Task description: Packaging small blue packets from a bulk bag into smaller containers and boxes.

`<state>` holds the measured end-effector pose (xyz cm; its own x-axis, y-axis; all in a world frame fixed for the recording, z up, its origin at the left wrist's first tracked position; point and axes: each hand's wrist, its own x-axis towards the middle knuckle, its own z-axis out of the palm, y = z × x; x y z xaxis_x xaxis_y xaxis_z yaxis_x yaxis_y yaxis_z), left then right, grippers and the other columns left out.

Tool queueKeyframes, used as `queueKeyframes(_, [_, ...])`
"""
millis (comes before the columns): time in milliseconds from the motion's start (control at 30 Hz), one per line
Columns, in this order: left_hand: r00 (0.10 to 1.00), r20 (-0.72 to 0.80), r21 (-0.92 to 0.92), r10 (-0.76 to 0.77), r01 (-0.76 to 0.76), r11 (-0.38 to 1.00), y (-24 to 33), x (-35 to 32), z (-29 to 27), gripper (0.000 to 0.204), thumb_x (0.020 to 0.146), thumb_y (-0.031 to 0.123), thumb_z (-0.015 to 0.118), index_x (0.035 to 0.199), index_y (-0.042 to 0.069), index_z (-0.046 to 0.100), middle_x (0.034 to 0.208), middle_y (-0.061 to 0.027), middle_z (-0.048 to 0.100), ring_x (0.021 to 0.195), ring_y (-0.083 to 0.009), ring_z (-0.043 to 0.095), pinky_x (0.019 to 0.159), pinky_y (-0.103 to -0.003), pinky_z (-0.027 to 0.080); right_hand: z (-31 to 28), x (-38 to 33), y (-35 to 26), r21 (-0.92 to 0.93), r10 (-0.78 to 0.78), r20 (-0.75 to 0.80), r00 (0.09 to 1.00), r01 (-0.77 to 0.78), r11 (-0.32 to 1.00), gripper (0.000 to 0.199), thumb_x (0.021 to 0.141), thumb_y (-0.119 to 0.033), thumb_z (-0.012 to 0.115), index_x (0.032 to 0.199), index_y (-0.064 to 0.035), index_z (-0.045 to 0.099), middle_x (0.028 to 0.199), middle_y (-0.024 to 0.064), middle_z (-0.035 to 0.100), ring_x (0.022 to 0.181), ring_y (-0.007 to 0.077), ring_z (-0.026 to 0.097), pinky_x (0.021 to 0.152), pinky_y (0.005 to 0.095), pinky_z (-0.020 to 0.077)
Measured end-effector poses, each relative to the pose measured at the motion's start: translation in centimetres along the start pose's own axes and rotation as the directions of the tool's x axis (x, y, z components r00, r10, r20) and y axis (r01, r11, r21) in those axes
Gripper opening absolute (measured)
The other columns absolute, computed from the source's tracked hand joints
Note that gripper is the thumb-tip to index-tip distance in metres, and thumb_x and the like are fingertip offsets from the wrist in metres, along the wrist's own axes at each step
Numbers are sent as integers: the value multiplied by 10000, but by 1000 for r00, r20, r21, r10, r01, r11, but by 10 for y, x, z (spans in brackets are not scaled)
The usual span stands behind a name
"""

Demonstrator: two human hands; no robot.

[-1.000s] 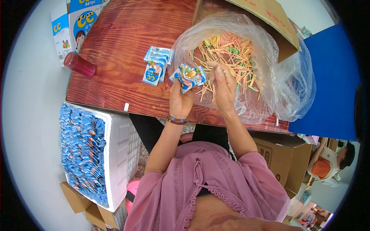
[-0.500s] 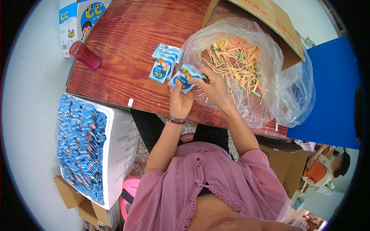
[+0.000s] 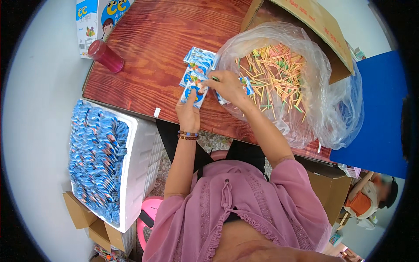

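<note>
A blue-and-white sachet [image 3: 195,93] is pinched at its lower edge by the fingers of the left hand [image 3: 188,110] on a reddish wooden table [image 3: 144,52], just below a small pile of similar sachets [image 3: 198,61]. More sachets [image 3: 244,85] are gripped in the closed right hand [image 3: 228,86], beside a clear plastic bag [image 3: 323,109] filled with coloured sticks [image 3: 275,74]. A white foam box [image 3: 139,157] stacked with blue packets [image 3: 97,161] is seen at the left
</note>
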<state>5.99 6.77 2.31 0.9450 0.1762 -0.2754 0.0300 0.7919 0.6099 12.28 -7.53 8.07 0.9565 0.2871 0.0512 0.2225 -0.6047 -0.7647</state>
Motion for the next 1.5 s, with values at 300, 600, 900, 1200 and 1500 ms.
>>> queueKeyframes(300, [826,235,864,513,-419,279,7,10,-12,470,877,87,631,1302,-30,465,1285,-180,499,1169,-281,497,965,-378,419,16,46,17,-214,69,-30,997,-74,974,334,829,-379,607,828,-59,702,761,202,658,735,362,641,672,442,476])
queueKeyframes(600, [741,499,859,451,-491,-144,-12,0,13,383,809,284,721,1101,61,609,1077,-105,579,1074,-312,486,908,-470,352,-72,-15,59,-299,178,-182,967,-226,927,326,798,-372,640,921,-74,692,851,172,678,813,337,646,719,420,482])
queueKeyframes(900, [837,457,876,301,-365,-317,-59,11,45,258,719,307,778,849,130,643,961,-54,558,1009,-283,487,828,-475,320,-78,-50,91,1,260,-210,943,-266,964,350,780,-343,664,990,-64,680,894,168,675,855,291,645,761,385,476])
queueKeyframes(1200, [844,472,855,254,-509,103,-51,1,48,159,835,149,720,896,20,650,839,-57,605,790,-159,554,695,-288,439,-67,-65,113,370,212,-129,969,-151,917,203,830,-190,688,936,-17,684,747,4,615,645,68,538,572,241,418])
queueKeyframes(1500, [889,378,911,258,-407,69,-48,0,61,157,815,157,710,857,11,668,828,-146,660,832,-209,582,754,-332,446,-56,-68,89,200,-5,-244,970,55,978,214,859,-129,642,1025,4,664,928,79,692,876,134,643,780,274,495])
